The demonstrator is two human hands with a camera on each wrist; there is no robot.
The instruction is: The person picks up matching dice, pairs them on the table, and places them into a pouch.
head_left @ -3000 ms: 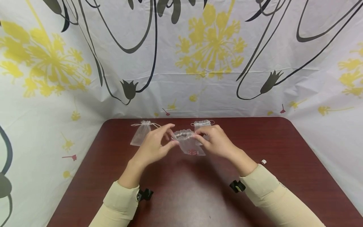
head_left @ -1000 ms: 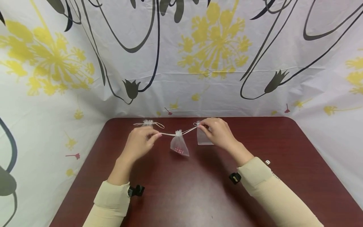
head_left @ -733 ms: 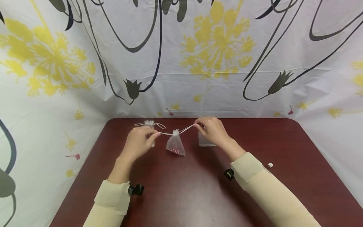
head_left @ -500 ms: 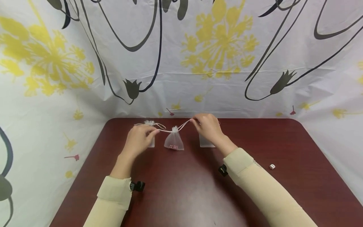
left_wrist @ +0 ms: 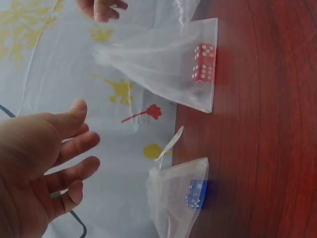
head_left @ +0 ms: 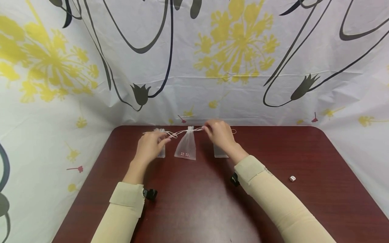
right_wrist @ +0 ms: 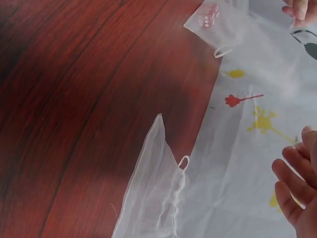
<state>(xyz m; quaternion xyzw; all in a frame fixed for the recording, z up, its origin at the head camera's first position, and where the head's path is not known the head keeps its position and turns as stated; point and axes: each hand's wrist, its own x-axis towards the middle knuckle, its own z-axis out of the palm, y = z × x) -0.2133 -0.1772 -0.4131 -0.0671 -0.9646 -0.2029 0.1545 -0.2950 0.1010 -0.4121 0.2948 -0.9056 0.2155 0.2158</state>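
A sheer white drawstring pouch (head_left: 186, 148) with red dice (left_wrist: 203, 63) in its bottom hangs between my hands, its neck gathered. My left hand (head_left: 149, 145) pinches the drawstring on the left side between thumb and fingertips. With thumb and index finger my right hand (head_left: 219, 133) pinches the string on the other side, close to the neck. The strings are too thin to follow in the wrist views. Behind my left hand lies a second pouch (head_left: 162, 152) holding blue dice (left_wrist: 196, 193). A third pouch (right_wrist: 153, 193) sits behind my right hand, partly covered in the head view.
A single white die (head_left: 292, 178) lies to the right on the dark red-brown table (head_left: 194, 206). A white curtain with flower prints (head_left: 194, 101) stands along the table's back edge.
Three seconds ago both hands were at the pouch's ruffled mouth. Since then the neck has been drawn tight, the hands have parted, and the pouch has moved left and toward the back.
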